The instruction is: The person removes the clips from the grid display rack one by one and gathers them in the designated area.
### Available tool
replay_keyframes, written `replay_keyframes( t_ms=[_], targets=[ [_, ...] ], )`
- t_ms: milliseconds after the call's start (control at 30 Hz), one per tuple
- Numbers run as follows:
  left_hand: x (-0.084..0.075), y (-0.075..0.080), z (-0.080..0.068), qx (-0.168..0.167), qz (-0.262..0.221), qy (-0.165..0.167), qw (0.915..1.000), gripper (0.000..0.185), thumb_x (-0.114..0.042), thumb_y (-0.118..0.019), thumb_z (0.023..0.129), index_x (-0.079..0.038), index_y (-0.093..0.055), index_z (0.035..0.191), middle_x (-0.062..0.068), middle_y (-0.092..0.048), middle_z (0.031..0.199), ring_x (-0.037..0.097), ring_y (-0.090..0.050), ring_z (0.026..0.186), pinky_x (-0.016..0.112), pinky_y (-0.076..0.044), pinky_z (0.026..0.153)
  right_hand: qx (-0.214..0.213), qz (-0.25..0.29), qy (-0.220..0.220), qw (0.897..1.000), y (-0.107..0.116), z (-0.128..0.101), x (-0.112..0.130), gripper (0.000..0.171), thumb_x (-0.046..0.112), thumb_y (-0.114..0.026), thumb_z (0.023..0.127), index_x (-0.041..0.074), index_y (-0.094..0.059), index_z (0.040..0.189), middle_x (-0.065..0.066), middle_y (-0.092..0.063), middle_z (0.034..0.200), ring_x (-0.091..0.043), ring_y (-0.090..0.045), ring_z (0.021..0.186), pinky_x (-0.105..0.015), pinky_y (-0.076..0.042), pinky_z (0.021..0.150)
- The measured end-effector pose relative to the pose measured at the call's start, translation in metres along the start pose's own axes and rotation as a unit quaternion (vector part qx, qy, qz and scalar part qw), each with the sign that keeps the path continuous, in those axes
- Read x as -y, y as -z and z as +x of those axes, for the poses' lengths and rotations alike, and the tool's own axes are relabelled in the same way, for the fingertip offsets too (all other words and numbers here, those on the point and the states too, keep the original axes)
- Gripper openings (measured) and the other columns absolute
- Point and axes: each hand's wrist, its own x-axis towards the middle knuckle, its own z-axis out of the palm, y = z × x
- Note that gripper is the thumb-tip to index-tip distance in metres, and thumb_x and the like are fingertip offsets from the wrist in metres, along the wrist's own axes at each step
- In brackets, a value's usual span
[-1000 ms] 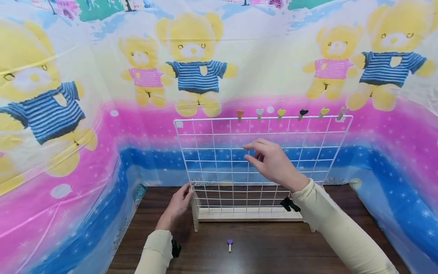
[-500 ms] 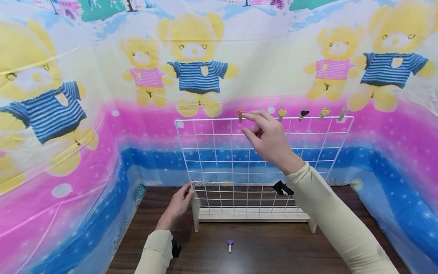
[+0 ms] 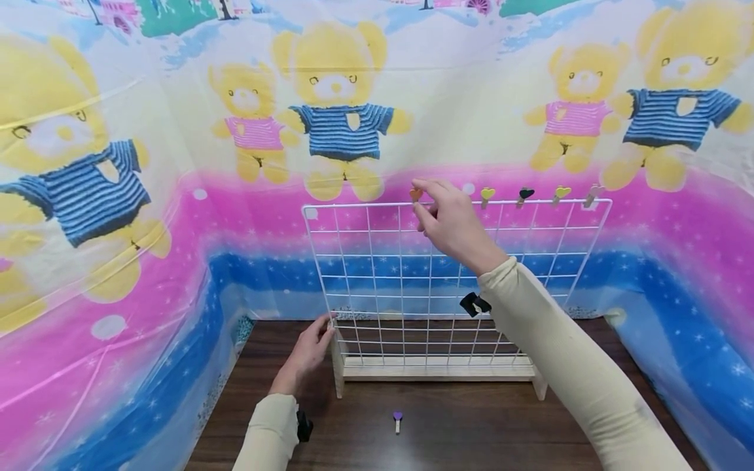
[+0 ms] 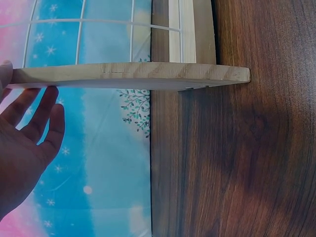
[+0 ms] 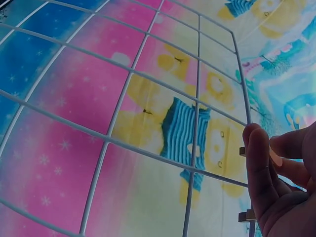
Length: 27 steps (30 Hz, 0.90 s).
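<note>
A white wire grid (image 3: 377,275) stands upright in a wooden base (image 3: 436,373) on the dark wooden table (image 3: 471,425). Several heart-topped clips sit along its top wire: orange (image 3: 415,194), yellow-green (image 3: 486,193), black (image 3: 523,193) and others. My right hand (image 3: 425,199) is raised to the top wire, and its thumb and index finger pinch the orange heart clip. In the right wrist view the curled fingers (image 5: 259,158) lie against the grid's edge wire beside a wooden clip end (image 5: 242,150). My left hand (image 3: 307,352) rests with straight fingers against the grid's lower left corner, next to the wooden foot (image 4: 128,75).
A purple heart clip (image 3: 397,418) lies on the table in front of the base. A bear-patterned plastic sheet (image 3: 177,196) walls in the table at the back and on both sides. Black wrist straps (image 3: 473,304) show on both sleeves.
My right hand has risen from the middle of the grid to the top wire and shifted left onto the orange heart clip. The left hand has stayed put.
</note>
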Motion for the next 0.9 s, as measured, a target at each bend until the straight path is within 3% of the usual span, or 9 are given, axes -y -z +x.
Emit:
replay_keyframes(
  t_ms=[267, 500, 900],
  targets=[
    [0.0007, -0.0017, 0.0012, 0.001, -0.005, 0.001, 1.0, 0.038, -0.019, -0.046, 0.102, -0.017, -0.045, 0.14, 0.015, -0.055, 0.127, 0.03, -0.053, 0.114, 0.05, -0.044, 0.09, -0.007, 0.023, -0.003, 1.0, -0.0003, 0.0063, 0.0001, 0.035, 0.013, -0.055, 0.096, 0.003, -0.056, 0.129, -0.008, -0.062, 0.091, -0.014, -0.06, 0.058, -0.027, -0.051, 0.055],
    [0.0005, -0.0008, 0.0009, 0.001, -0.003, 0.002, 1.0, 0.038, -0.018, -0.045, 0.102, -0.018, -0.045, 0.14, 0.015, -0.054, 0.129, 0.03, -0.052, 0.116, 0.05, -0.044, 0.09, -0.016, 0.027, -0.004, 0.999, 0.0027, 0.0067, 0.0015, 0.022, 0.01, -0.059, 0.094, 0.003, -0.066, 0.114, -0.008, -0.066, 0.095, -0.015, -0.059, 0.056, -0.027, -0.051, 0.055],
    [-0.0005, -0.0012, 0.0004, 0.004, -0.005, 0.014, 0.9999, 0.038, -0.018, -0.045, 0.102, -0.019, -0.045, 0.14, 0.015, -0.051, 0.133, 0.03, -0.05, 0.118, 0.051, -0.043, 0.092, -0.041, 0.002, 0.035, 0.999, 0.0019, 0.0049, 0.002, 0.018, 0.007, -0.06, 0.093, 0.001, -0.069, 0.108, -0.009, -0.069, 0.09, -0.016, -0.059, 0.053, -0.026, -0.044, 0.046]
  ],
)
